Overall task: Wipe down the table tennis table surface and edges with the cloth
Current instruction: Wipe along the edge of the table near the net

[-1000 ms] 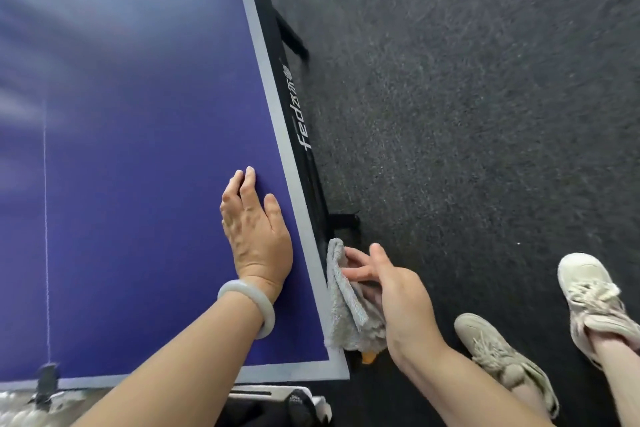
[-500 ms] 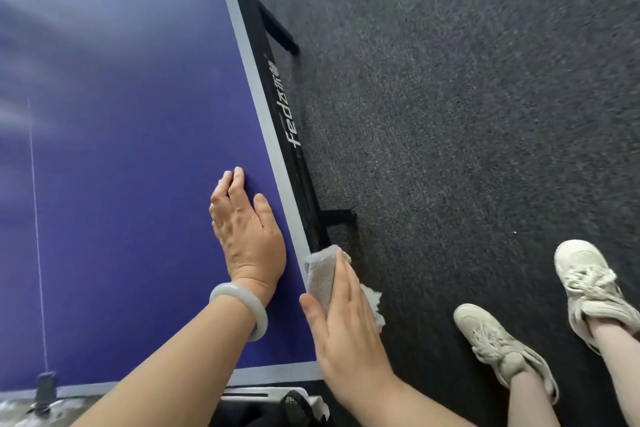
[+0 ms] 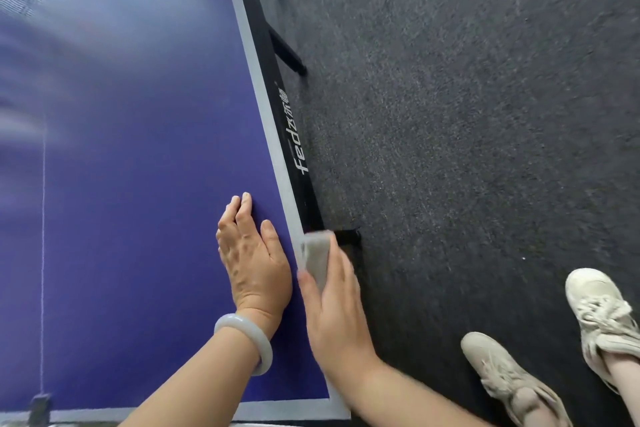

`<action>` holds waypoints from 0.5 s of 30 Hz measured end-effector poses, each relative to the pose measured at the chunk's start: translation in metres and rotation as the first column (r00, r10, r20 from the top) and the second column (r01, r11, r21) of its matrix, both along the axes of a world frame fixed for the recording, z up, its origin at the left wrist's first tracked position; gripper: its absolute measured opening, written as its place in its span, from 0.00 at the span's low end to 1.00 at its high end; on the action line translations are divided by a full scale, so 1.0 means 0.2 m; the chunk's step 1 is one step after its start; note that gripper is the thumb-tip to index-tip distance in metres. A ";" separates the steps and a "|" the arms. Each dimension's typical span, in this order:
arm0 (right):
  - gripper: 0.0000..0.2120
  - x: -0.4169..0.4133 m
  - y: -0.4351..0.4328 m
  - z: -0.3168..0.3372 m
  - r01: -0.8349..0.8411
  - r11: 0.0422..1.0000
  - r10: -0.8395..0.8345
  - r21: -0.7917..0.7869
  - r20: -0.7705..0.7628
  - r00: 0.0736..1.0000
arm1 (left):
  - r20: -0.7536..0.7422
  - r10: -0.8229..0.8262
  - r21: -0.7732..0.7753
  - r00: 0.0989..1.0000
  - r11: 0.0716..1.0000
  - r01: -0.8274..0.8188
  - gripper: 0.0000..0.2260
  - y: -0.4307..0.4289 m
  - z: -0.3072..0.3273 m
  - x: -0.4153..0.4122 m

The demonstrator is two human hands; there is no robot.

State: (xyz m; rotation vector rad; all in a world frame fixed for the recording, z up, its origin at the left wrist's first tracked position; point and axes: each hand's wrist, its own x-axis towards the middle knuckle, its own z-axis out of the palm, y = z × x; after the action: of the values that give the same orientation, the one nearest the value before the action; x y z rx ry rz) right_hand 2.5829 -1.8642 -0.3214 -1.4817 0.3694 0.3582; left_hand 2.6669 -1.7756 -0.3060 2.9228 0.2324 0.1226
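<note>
Gripping the grey cloth (image 3: pixel 316 258), the right hand (image 3: pixel 337 319) pressed it to the table tennis table (image 3: pixel 138 184) edge. The left hand (image 3: pixel 254 260) (fingers together) lay flat.

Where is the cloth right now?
In the head view, the cloth is in the right hand, pressed against the table edge, beside the left hand flat on the blue top.

A games room: blue table tennis table (image 3: pixel 138 184) on dark carpet (image 3: pixel 450 114).
</note>
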 end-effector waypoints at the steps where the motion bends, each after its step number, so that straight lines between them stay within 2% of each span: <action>1: 0.39 -0.09 0.00 0.01 -0.018 1.000 0.018 -0.002 -0.016 1.000 | 0.002 -0.001 0.003 1.000 1.000 0.001 0.25 0.00 0.00 0.00; 5: 0.41 -0.05 0.00 0.01 -0.071 0.997 0.068 -0.044 -0.069 0.995 | -0.007 0.006 0.001 1.000 1.000 -0.006 0.25 0.00 0.00 0.00; 8: 0.35 0.31 0.00 -0.01 0.001 0.998 -0.001 -0.063 -0.004 1.000 | -0.014 0.015 -0.019 1.000 1.000 -0.015 0.25 0.00 0.00 0.01; 12: 0.33 0.89 -0.02 -0.03 0.005 0.999 -0.008 -0.042 -0.059 0.998 | -0.014 0.010 -0.027 1.000 1.000 -0.011 0.25 -0.01 0.01 0.01; 15: 0.34 0.83 0.01 -0.02 0.009 1.000 -0.009 -0.005 -0.072 0.997 | -0.021 0.023 -0.029 1.000 0.999 -0.024 0.25 0.01 0.01 0.00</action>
State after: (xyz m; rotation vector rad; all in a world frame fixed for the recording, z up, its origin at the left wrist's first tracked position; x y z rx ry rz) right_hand 2.7481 -1.8624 -0.3256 -1.4736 0.4343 0.4050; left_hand 2.6675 -1.7746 -0.3032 2.8945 0.2696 0.0922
